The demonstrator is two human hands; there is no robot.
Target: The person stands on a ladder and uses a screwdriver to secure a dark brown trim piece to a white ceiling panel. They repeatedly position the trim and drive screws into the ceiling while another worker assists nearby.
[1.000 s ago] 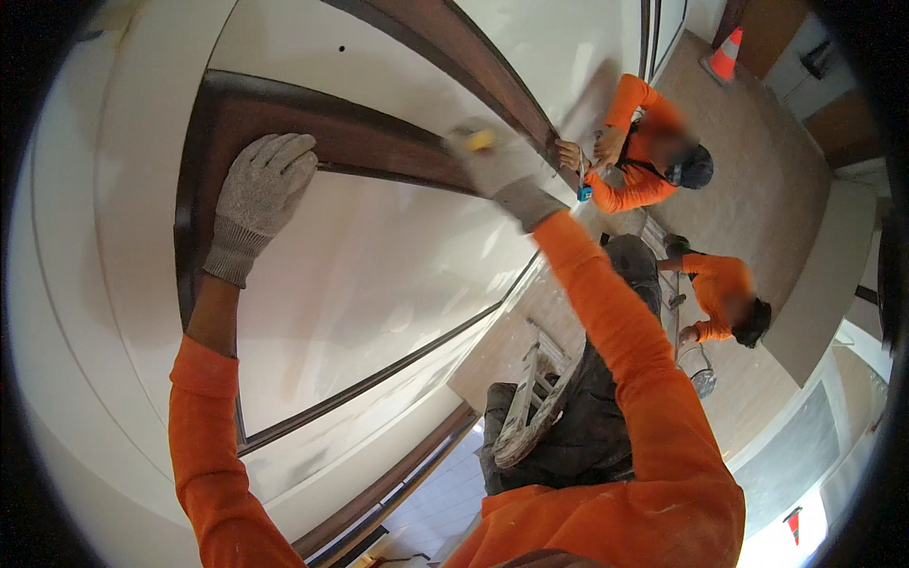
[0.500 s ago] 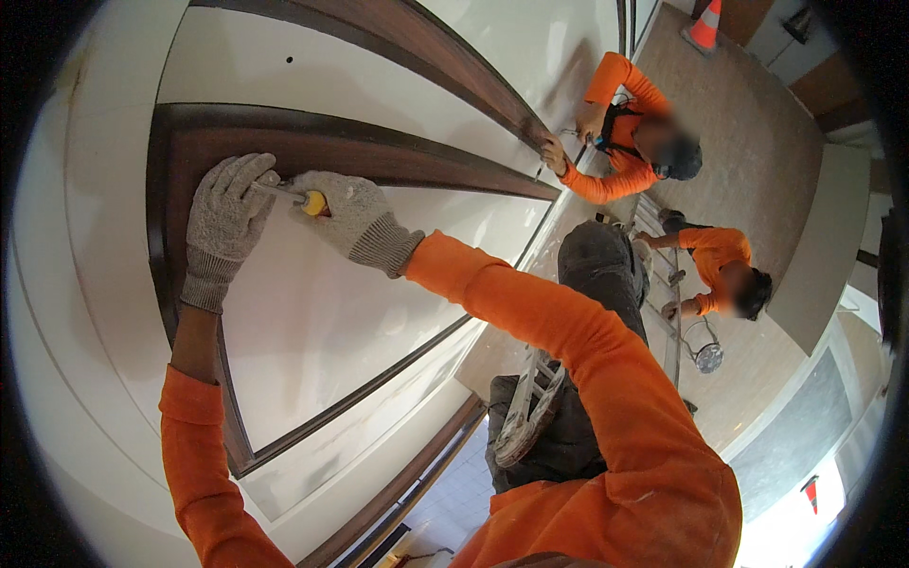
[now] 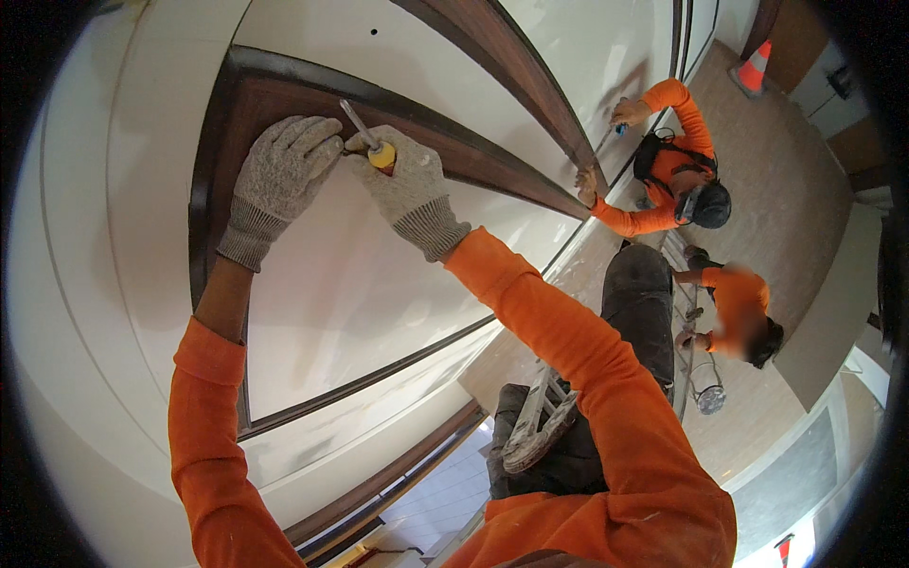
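Observation:
My right hand (image 3: 405, 180), in a grey knit glove, is wrapped round a screwdriver (image 3: 382, 154) with a yellow handle. Its metal shaft slants up and left, away from the fingers of the other hand. Against the dark brown wooden frame (image 3: 284, 90) is my left hand (image 3: 284, 175), also gloved, with fingers bent and pressed together. The fingertips of both hands almost meet at the frame's inner edge. Something small and dark shows between them, too small to name. Beside the hands lies the white panel (image 3: 369, 275) that the frame borders.
A co-worker (image 3: 682, 180) in orange handles another brown wooden strip (image 3: 530, 85) on the right. Below, a second person (image 3: 739, 303) in orange is at a ladder (image 3: 684, 293), near a bucket (image 3: 710, 398). A traffic cone (image 3: 753, 68) stands on the floor far right.
The screwdriver has turned from lying across toward my left hand to pointing up and left. My fingertips have drawn together. The nearer co-worker has raised one hand holding a tool.

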